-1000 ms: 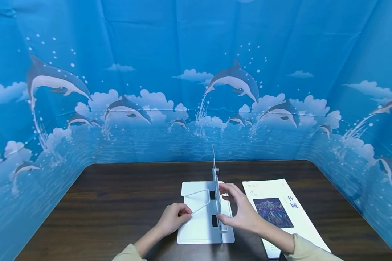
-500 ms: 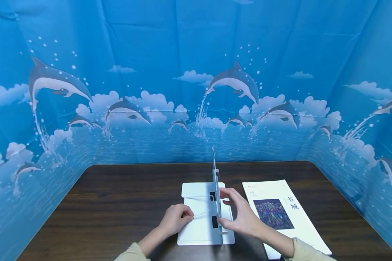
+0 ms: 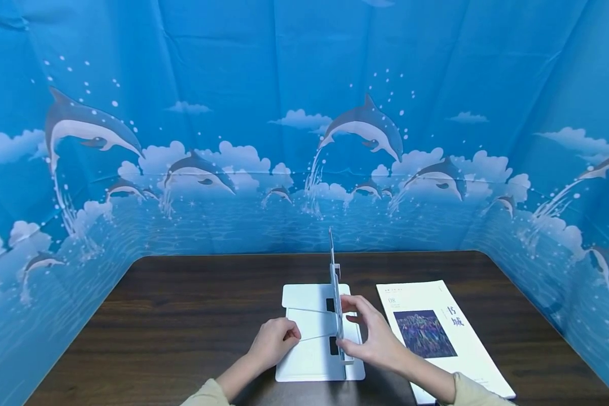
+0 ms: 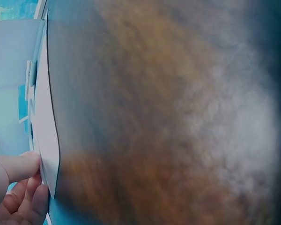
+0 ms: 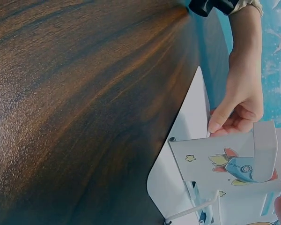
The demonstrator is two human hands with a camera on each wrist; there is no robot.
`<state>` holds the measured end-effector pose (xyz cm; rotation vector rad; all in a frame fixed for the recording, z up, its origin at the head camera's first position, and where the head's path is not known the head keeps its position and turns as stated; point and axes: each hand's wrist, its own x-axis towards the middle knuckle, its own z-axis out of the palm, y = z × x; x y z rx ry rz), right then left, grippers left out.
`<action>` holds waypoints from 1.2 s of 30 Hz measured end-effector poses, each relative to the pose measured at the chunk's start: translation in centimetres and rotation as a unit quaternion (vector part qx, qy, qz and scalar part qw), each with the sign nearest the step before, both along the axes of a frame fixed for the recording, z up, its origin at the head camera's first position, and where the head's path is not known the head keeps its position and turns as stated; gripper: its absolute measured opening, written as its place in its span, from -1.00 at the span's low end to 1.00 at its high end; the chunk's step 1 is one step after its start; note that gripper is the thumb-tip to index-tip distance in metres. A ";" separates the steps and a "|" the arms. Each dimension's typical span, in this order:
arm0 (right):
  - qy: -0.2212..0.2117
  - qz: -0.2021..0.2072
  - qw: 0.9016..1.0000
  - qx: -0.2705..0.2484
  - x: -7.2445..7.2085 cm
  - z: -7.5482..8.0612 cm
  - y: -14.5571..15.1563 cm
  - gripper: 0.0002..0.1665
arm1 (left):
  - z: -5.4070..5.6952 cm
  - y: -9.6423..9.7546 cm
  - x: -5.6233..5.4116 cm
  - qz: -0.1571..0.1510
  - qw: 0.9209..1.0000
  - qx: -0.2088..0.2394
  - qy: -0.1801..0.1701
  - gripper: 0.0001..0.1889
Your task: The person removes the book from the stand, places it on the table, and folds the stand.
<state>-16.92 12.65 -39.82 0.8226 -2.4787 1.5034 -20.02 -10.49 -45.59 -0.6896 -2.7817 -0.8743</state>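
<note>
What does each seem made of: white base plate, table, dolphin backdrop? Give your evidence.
White base plate: painted metal or plastic, smooth; thin, flat, evenly white. Table: wood or wood-look laminate, softly glossy; streaked grain, light reflections. Dolphin backdrop: probably printed fabric, fairly matte; creases and folds.

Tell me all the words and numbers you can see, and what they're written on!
"08": on the cover of the white booklet, near its top left.
"书城": two big characters, one above the other, on the right of the same cover.
Small print at the cover's top and bottom: too small to read.
A line of small letters on the stand's upright panel, in the right wrist view: too small to read for sure.
</note>
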 end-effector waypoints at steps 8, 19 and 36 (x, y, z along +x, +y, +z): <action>-0.009 0.003 1.000 0.014 -0.1 -0.6 0.0 -0.26 | 0.4 -0.5 0.3 -0.025 0.999 0.039 -0.017 -0.85; -0.043 -0.015 0.999 0.027 -0.1 -1.5 -0.2 -0.34 | 0.8 -1.4 0.3 -0.044 0.992 0.084 -0.077 -0.96; -0.017 -0.045 0.999 0.010 0.2 -2.1 -1.4 -0.42 | 5.8 -2.3 1.2 -0.033 0.971 0.216 -0.101 -0.73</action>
